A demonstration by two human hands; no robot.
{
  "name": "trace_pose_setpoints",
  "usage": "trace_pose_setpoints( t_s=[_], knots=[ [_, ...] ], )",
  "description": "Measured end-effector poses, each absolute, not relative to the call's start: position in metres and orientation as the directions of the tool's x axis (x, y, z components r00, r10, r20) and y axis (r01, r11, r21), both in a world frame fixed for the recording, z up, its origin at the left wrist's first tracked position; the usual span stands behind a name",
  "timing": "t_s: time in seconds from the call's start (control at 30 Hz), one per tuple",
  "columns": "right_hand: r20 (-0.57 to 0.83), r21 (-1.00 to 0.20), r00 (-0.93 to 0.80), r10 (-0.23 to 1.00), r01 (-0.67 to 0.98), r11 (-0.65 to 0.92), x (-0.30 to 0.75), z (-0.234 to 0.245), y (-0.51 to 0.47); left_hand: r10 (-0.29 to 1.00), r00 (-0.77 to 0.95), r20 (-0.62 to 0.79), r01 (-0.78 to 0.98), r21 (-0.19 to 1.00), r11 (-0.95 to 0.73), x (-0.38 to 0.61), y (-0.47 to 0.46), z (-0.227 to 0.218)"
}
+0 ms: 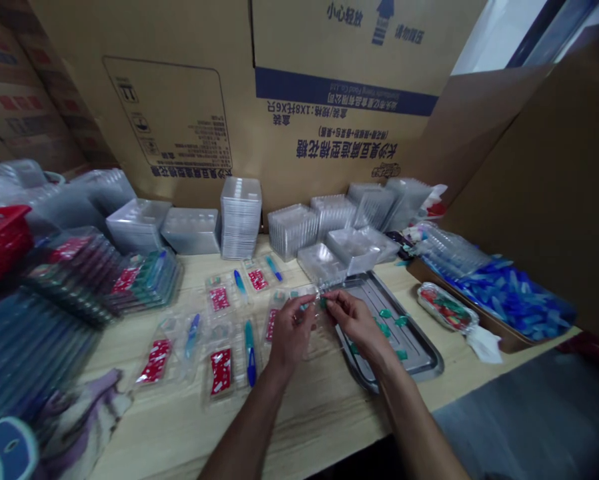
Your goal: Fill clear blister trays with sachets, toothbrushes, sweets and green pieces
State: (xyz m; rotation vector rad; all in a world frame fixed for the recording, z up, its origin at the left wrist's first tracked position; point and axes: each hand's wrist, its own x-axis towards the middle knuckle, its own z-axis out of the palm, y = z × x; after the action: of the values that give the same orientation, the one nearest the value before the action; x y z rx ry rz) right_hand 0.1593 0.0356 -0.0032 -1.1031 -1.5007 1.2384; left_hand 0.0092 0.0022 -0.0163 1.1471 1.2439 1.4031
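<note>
My right hand (353,319) pinches a small green piece (323,302) between thumb and fingertips. Just left of it, my left hand (293,328) has its fingers curled closed above a clear plastic tray (313,347); what they grip is too small to make out. A red packet with white marks (271,325) lies in that tray, partly behind my left hand. Under my right forearm rests a grey metal tray (424,363) with several loose green pieces (385,313). Several filled clear trays sit to the left, each with a red packet (221,371) and a blue-and-teal stick-shaped piece (250,352).
Stacks of clear trays (241,217) line the back against a large cardboard box (299,120). At right, a shallow carton (509,333) holds many blue pieces (514,293), beside a filled clear container (447,307). Stacked filled trays (147,280), a red basket (2,243) and a cloth (87,417) occupy the left.
</note>
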Motion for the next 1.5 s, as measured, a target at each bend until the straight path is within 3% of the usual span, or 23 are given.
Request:
trace_pose_setpoints(
  t_s=[0.3,0.57,0.63,0.73,0.83,0.93,1.1,1.23,1.5],
  knots=[
    [0.182,-0.904,-0.2,0.963,0.35,0.243,0.153,-0.01,0.035,0.933,-0.206,0.294,0.155,0.952,-0.266,0.007,0.003,-0.013],
    [0.319,-0.777,-0.128,0.939,0.533,0.336,0.143,-0.001,0.023,0.926,-0.194,0.325,0.264,0.926,-0.269,0.009,0.004,-0.02],
    [0.307,-0.813,-0.064,0.949,0.501,0.297,0.139,-0.005,0.023,0.913,-0.197,0.356,0.303,0.908,-0.289,0.009,0.005,-0.022],
    [0.178,-0.943,-0.027,0.984,0.28,0.178,0.136,-0.009,0.025,0.895,-0.223,0.387,0.298,0.901,-0.315,0.007,0.005,-0.023],
    [0.023,-1.0,-0.092,0.995,0.01,0.024,0.135,-0.007,0.023,0.892,-0.281,0.354,0.218,0.929,-0.3,0.006,0.006,-0.024],
    [-0.023,-0.996,-0.174,0.985,-0.076,-0.037,0.137,0.001,0.018,0.918,-0.304,0.257,0.126,0.965,-0.228,0.006,0.006,-0.024],
    [0.052,-0.997,-0.214,0.975,0.041,0.062,0.141,0.002,0.016,0.934,-0.295,0.201,0.077,0.979,-0.187,0.007,0.006,-0.023],
    [0.16,-0.963,-0.115,0.98,0.203,0.18,0.15,-0.004,0.029,0.967,-0.206,0.152,-0.018,0.987,-0.159,0.008,0.002,-0.019],
    [0.305,-0.859,-0.012,0.952,0.427,0.281,0.147,-0.004,0.038,0.955,-0.17,0.243,0.012,0.97,-0.245,0.019,-0.008,-0.018]
  ],
)
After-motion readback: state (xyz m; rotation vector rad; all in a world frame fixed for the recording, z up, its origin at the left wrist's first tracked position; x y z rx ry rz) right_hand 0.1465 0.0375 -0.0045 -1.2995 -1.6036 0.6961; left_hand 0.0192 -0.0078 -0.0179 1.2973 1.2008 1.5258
